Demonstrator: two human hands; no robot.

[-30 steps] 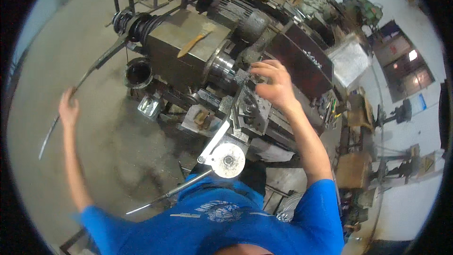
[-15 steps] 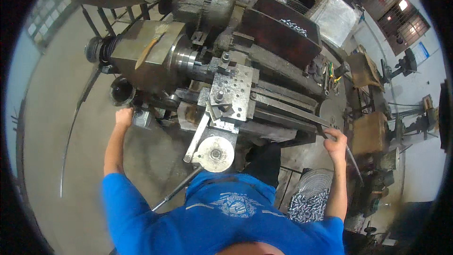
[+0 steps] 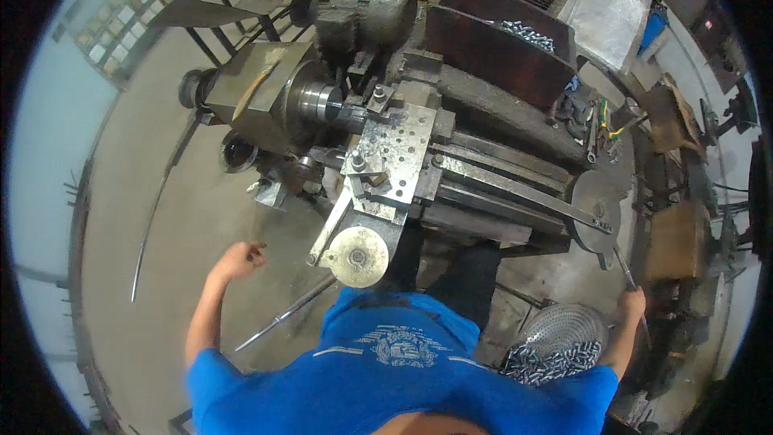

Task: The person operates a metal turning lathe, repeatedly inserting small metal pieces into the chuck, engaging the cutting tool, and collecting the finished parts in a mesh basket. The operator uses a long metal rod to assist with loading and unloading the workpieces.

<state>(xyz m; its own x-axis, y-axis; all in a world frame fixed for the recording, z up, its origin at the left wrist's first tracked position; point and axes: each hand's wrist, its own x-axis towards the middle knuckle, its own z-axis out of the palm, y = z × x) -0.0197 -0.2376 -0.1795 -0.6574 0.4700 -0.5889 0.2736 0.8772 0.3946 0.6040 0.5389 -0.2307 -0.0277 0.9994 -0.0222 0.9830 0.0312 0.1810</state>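
Note:
Over the bare floor left of a lathe, my left hand (image 3: 240, 260) hangs free with its fingers half curled and apart; no held thing can be made out. My right hand (image 3: 633, 300) is closed round a thin metal lever (image 3: 623, 264), which slants down from a round grey disc (image 3: 594, 213) at the lathe's right end. Between my arms stands the lathe's tool slide (image 3: 394, 149), a drilled steel plate with clamped blocks. A pale round dial (image 3: 357, 257) sits at its near end. The shiny chuck (image 3: 320, 103) is to its left.
A brush (image 3: 256, 90) lies on the headstock (image 3: 235, 84). Behind the bed, a dark box (image 3: 495, 52) holds small metal pieces. Low at right is a perforated basket (image 3: 568, 324) with many such pieces. A long rod (image 3: 286, 314) juts toward my left arm. Wrenches (image 3: 594, 135) lie far right.
My left hand has come away from the small metal block below the headstock, toward me. My right hand has moved right and nearer, with the lever and disc swung over. The view has shifted.

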